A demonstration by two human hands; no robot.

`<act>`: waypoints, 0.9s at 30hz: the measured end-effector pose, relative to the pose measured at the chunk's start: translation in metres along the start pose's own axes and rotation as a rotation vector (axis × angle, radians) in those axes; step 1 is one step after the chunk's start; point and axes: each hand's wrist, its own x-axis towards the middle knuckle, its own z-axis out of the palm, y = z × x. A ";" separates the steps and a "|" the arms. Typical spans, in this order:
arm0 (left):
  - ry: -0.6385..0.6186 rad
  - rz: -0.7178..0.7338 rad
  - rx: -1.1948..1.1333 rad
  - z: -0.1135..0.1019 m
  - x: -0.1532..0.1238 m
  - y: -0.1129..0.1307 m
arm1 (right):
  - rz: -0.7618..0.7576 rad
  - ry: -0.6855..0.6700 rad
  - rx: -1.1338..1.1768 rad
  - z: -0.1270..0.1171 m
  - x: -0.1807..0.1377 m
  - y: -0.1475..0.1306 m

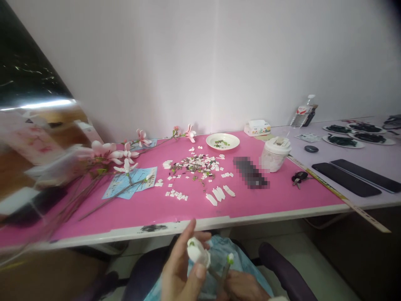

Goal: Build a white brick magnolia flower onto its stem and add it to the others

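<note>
We've got left fingers (194, 281) clamped on the white flower (198, 252), right fingers (240, 282) clamped on the stem (224, 273); white pieces (219, 194) lie on the counter (156, 211).

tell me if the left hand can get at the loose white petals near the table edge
Probably yes: nothing stands between the left hand and the white petals past the table edge, though it holds a white bud.

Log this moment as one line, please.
left hand: holds white flower | right hand: grips branch | pink tabletop: white pieces, plate, lidded cup
</note>
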 end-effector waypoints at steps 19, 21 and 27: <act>-0.453 -0.107 0.840 -0.022 0.021 0.026 | -0.072 0.024 0.198 -0.052 -0.007 -0.041; -0.465 -0.095 0.865 -0.024 0.024 0.030 | -0.084 0.028 0.198 -0.051 -0.008 -0.038; -0.524 -0.079 0.868 -0.027 0.025 0.054 | -0.092 -0.006 0.212 -0.047 -0.010 -0.029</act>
